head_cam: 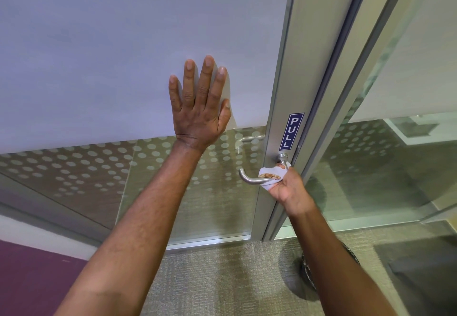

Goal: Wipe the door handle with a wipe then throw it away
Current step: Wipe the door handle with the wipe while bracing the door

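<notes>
A brushed-metal lever door handle [248,178] juts left from the aluminium door frame, just below a blue PULL sticker [291,131]. My right hand [288,190] grips a crumpled white wipe [270,176] pressed around the handle's shaft near the frame; a brown smear shows on the wipe. My left hand [199,108] lies flat with fingers spread against the frosted glass door panel, left of and above the handle.
A second lever handle [243,141] shows through the glass on the door's far side. A black mesh waste bin [306,270] stands on the carpet below my right forearm, mostly hidden. Glass partitions run along the right; a purple wall is at lower left.
</notes>
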The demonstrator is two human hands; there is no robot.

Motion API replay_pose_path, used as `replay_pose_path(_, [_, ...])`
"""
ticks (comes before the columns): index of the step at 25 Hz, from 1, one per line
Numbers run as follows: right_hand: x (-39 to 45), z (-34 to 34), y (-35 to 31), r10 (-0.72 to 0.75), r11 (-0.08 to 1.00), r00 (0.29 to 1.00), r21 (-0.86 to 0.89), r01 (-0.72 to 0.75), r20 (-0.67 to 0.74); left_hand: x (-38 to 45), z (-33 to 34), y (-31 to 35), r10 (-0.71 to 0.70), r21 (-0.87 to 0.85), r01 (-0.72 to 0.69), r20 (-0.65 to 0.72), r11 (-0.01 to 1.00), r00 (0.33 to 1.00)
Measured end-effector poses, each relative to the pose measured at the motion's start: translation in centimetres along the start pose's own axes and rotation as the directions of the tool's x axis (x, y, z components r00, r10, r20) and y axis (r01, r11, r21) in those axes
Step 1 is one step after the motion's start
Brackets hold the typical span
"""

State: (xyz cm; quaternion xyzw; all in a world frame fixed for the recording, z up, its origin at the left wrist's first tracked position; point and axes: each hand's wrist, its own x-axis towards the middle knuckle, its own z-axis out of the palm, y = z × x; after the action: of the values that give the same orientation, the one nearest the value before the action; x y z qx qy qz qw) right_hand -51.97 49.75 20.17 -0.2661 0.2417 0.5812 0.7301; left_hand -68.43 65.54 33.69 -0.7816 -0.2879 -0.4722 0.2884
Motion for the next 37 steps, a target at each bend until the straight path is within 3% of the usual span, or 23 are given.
replay_pose_path(3, [-0.1,0.6,0.6,-0.057,0.998,0.995,-0.026,0.055,-0.086,0.0,-0.1,0.0,-0.005,-0.002,0.005,0.004,1.0,1.0])
replay_pose_path(6, [-0.3,0.9,2.2,-0.367,0.92,0.914,-0.216,0.328,-0.175,0.0,-0.1,0.0,0.003,-0.004,-0.003,-0.008,1.0,1.0])
replay_pose_path(8, [-0.4,0.2,3.2,-0.591,0.734,0.798,-0.488,0.472,-0.117,0.0,0.0,0.0,0.011,-0.002,-0.011,-0.016,1.0,1.0])
replay_pose_path(11, [-0.6,-1.2,3.6,-0.775,0.254,0.624,-0.859,0.444,0.093,0.0,0.1,0.0,0.006,-0.012,-0.006,-0.016,1.0,1.0])
replay_pose_path(14, [-1.1,-1.4,2.5,-0.783,-0.051,0.584,-0.958,0.282,0.213,0.0,0.2,0.0,0.005,-0.007,-0.005,-0.012,1.0,1.0])
replay_pose_path(16, [-0.8,-1.4,1.7,-0.777,-0.123,0.596,-0.977,0.176,0.205,0.0,0.1,0.1,0.0,-0.004,0.0,-0.005,1.0,1.0])
replay_pose_path(18, [-0.7,-1.1,1.7,-0.745,-0.072,0.643,-0.98,0.187,0.178,0.0,0.1,0.1,-0.004,0.002,0.004,-0.003,1.0,1.0])
replay_pose_path(19, [-0.8,-0.8,1.7,-0.709,0.06,0.691,-0.964,0.258,0.141,0.0,0.2,0.1,-0.005,0.003,0.005,-0.003,1.0,1.0])
replay_pose_path(21, [-1.0,-0.2,1.4,-0.552,0.512,0.833,-0.777,0.366,0.028,0.0,0.1,0.1,-0.005,0.001,0.005,-0.005,1.0,1.0])
replay_pose_path(22, [-0.9,-0.2,1.2,-0.43,0.737,0.902,-0.586,0.337,-0.022,0.0,0.1,0.1,-0.004,0.003,0.004,-0.008,1.0,1.0])
replay_pose_path(23, [-0.7,-0.4,1.0,-0.315,0.875,0.948,-0.4,0.274,-0.039,0.0,0.1,0.1,-0.003,0.008,0.003,-0.01,1.0,1.0])
replay_pose_path(24, [-0.5,-0.7,0.7,-0.239,0.923,0.971,-0.314,0.221,-0.019,0.0,0.1,0.1,-0.003,0.011,0.003,-0.01,1.0,1.0])
replay_pose_path(27, [-0.4,-1.0,0.5,-0.178,0.935,0.983,-0.303,0.186,0.052,0.0,0.1,0.1,-0.011,0.002,0.011,-0.01,1.0,1.0])
replay_pose_path(30, [-1.1,-0.2,0.7,-0.105,0.994,0.993,-0.036,0.107,0.053,-0.1,0.1,0.2,-0.012,0.0,0.012,-0.013,1.0,1.0])
replay_pose_path(34, [-0.6,-0.2,0.5,-0.032,0.999,0.999,0.026,0.032,0.013,0.0,0.1,0.1,-0.016,0.004,0.016,-0.002,1.0,1.0])
replay_pose_path(37, [-1.1,-0.3,1.2,-0.09,0.996,0.996,0.023,0.09,0.024,-0.1,0.1,0.2,-0.002,0.015,0.002,-0.005,1.0,1.0])
